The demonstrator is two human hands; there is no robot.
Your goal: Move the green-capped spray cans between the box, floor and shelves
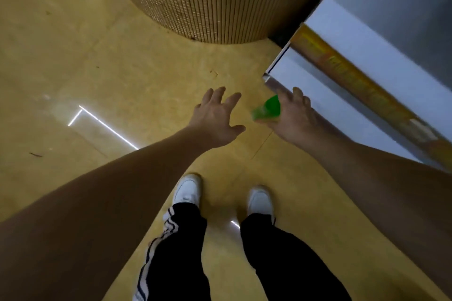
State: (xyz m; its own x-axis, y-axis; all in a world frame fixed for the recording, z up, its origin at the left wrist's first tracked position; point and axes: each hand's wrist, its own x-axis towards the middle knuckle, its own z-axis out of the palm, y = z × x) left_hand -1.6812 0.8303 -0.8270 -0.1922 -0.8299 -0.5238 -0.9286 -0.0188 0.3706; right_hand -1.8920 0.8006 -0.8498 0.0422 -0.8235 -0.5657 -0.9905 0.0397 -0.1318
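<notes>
Starting at the left of the frame, I am seeing the yellow floor (73, 61) carrying thin bright light reflections (107, 127) at middle left. A bare forearm is running up from the lower left corner, and the left hand (216, 121) at its end is hanging over the floor near the centre, fingers spread and straight, thumb out to the right, gripping nothing. Above it, at the top centre, a big round ribbed column (210, 0) is standing on the floor. Below the hands, at bottom centre, I am looking down at black trousers with white side stripes (176, 252) and two white shoes (188, 189).

Just right of the left hand, not touching it, the right hand (296, 120) is curling its fingers round a blurred green object (267, 110); I cannot tell what it is. That hand is sitting right beside the corner of a grey metal shelf unit (367, 39) with a yellow strip (362, 90) along its edge, filling the upper right.
</notes>
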